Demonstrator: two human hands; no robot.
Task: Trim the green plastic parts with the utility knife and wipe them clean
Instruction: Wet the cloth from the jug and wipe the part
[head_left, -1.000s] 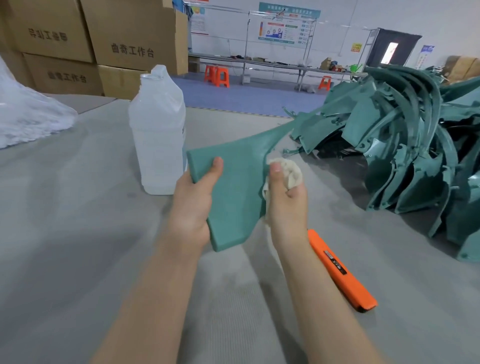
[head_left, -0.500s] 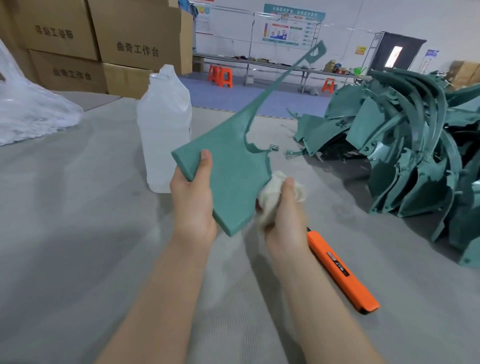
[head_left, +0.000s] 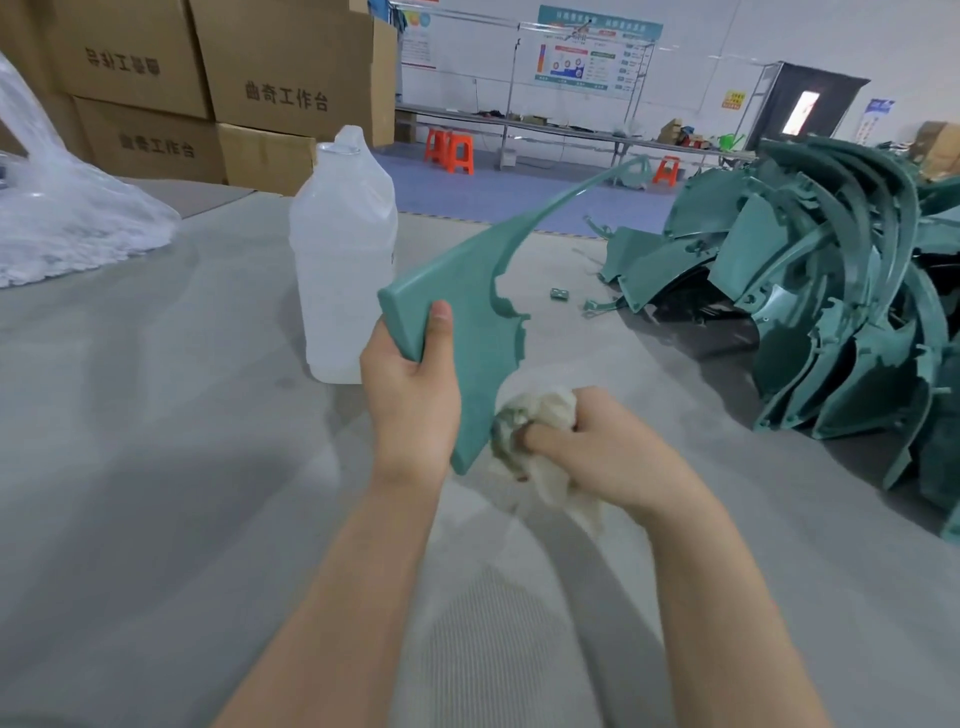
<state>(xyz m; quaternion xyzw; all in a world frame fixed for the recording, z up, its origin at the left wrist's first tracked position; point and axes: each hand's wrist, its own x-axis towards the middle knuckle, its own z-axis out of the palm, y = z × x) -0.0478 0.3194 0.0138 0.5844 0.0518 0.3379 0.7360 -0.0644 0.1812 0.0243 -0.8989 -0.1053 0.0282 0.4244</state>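
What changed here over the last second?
The right hand slid the cloth down the right edge of the green part to its lower corner. The part's thin arm swung up, then dipped a little. The orange knife, seen earlier beside the right forearm, is no longer in view. The left hand keeps its grip on the part's left edge; the bottle and the pile of parts stayed put.

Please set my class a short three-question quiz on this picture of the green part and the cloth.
1. True or false: the left hand grips the green plastic part by its broad end.
2. What does the right hand hold? A) crumpled cloth B) paintbrush C) screwdriver
3. Name the upright container behind the left hand.
Key: 1 true; 2 A; 3 the translucent plastic bottle.
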